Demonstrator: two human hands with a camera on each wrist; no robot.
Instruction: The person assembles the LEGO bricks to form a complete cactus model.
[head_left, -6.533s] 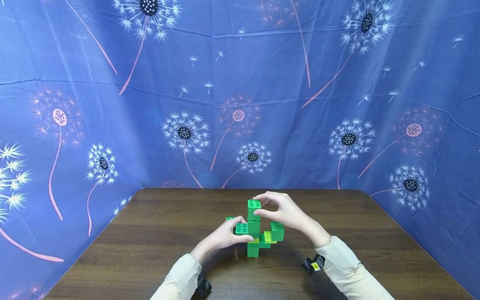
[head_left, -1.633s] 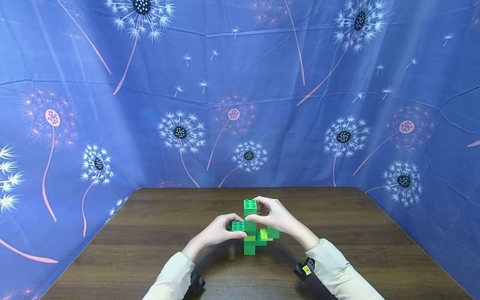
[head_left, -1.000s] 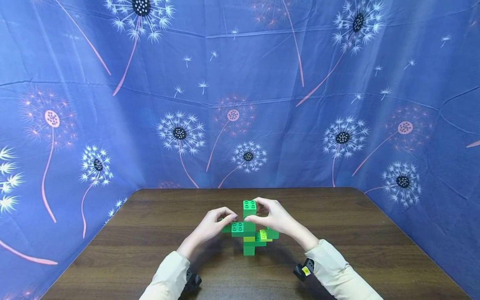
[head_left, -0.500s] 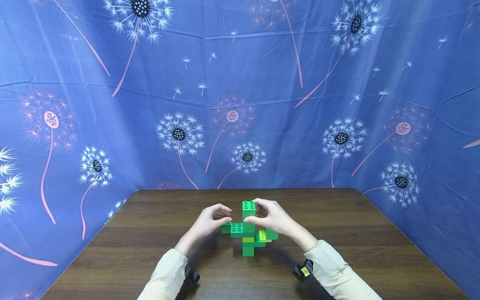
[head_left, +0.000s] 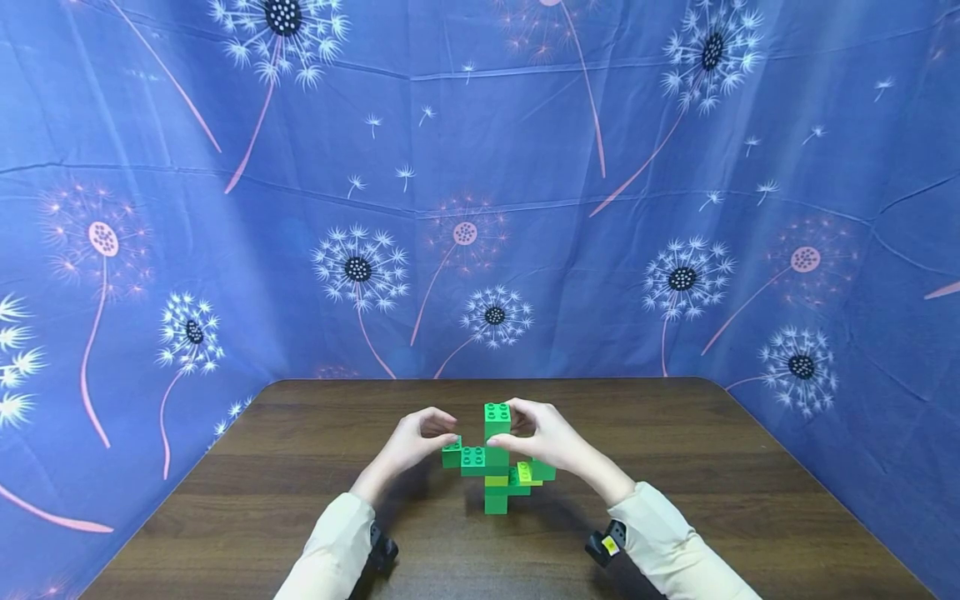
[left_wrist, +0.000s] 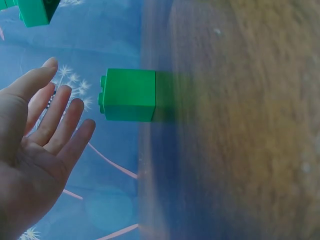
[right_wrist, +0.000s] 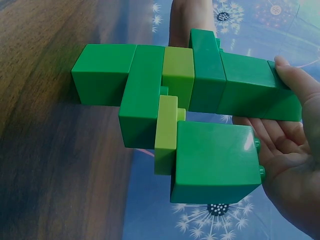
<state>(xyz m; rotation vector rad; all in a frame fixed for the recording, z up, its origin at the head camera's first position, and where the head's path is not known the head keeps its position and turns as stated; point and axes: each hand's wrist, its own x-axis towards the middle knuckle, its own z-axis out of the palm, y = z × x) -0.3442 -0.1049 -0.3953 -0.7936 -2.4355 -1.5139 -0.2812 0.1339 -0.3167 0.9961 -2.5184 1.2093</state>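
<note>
A structure of green and lime toy bricks (head_left: pixel 496 505) rises at the middle of the table, its tall column flanked by short arms. My right hand (head_left: pixel 551 437) pinches the upper column, thumb (right_wrist: pixel 292 77) on one side and fingers across on the other. My left hand (head_left: pixel 408 440) is to the left, thumb and fingers spread apart, nothing between them. Its thumb tip overlaps a green brick (head_left: pixel 452 457) in the head view. In the left wrist view, a studded green brick (left_wrist: pixel 130 95) appears below the hand's fingers (left_wrist: pixel 65 115), separate from the structure's corner (left_wrist: pixel 37 12).
The brown wooden table (head_left: pixel 315 467) runs back to a blue dandelion-print cloth (head_left: pixel 570 275) hanging behind it. Black wrist cameras hang below both cuffs. A lime plate and a green brick (right_wrist: pixel 215 160) jut out on the structure's right side.
My left hand has let go of the structure and moved left, above the separate green brick. Earlier, my right hand shifted slightly lower on the column and still holds it.
</note>
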